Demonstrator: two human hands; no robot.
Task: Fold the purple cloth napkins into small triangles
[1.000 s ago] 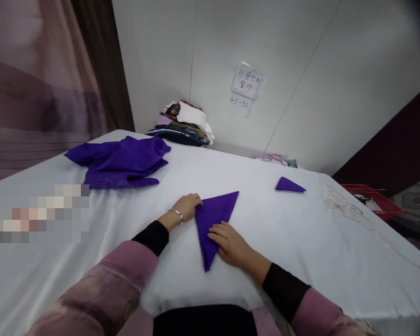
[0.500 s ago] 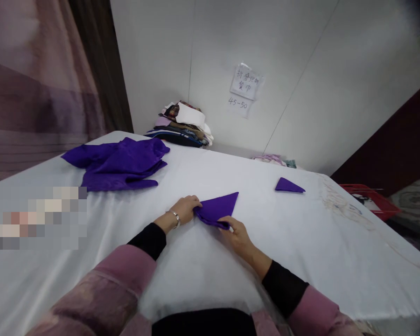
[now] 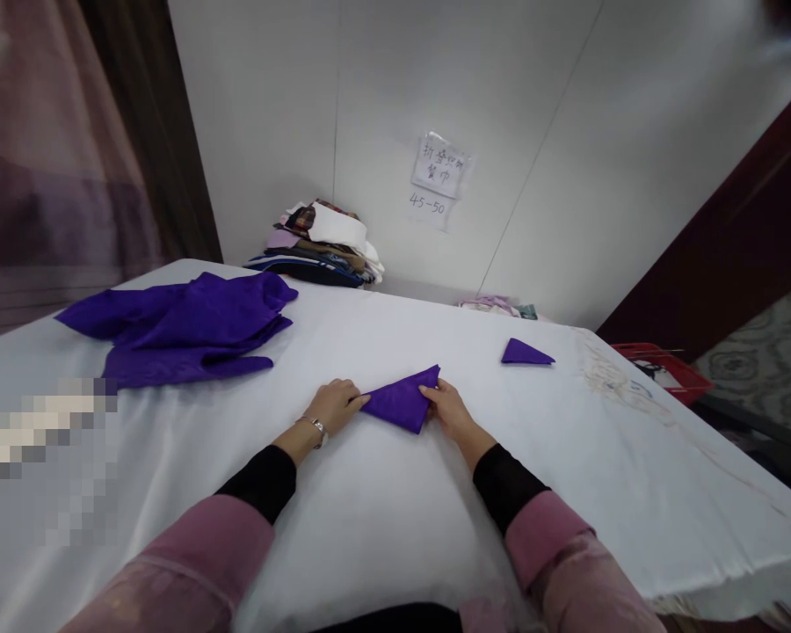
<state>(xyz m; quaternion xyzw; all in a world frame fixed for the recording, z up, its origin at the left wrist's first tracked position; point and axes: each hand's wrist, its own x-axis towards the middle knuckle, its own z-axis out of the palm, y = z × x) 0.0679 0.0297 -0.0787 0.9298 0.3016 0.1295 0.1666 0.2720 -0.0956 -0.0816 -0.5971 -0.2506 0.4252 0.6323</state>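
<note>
A purple cloth napkin (image 3: 396, 406), folded to a triangle, lies before me on the white-covered table (image 3: 369, 510). My left hand (image 3: 335, 404), with a silver bracelet at the wrist, pinches its narrow left corner. At the wide right side my right hand (image 3: 445, 406) grips the edge, thumb on top and the other fingers partly hidden behind the fabric. Farther right rests a smaller folded purple napkin (image 3: 526, 352), touched by neither hand. A loose heap of unfolded purple napkins (image 3: 185, 325) spreads over the table's left part.
Against the wall at the back stands a stack of folded clothes (image 3: 322, 244). A paper sign (image 3: 439, 171) hangs above. Pinkish cloth (image 3: 491, 304) shows at the far edge, and a red basket (image 3: 672, 374) sits beyond the table's right edge.
My right hand has moved from the napkin's lower edge up to its right side. The lower edge now lies flat and the triangle looks narrower. The view has shifted slightly.
</note>
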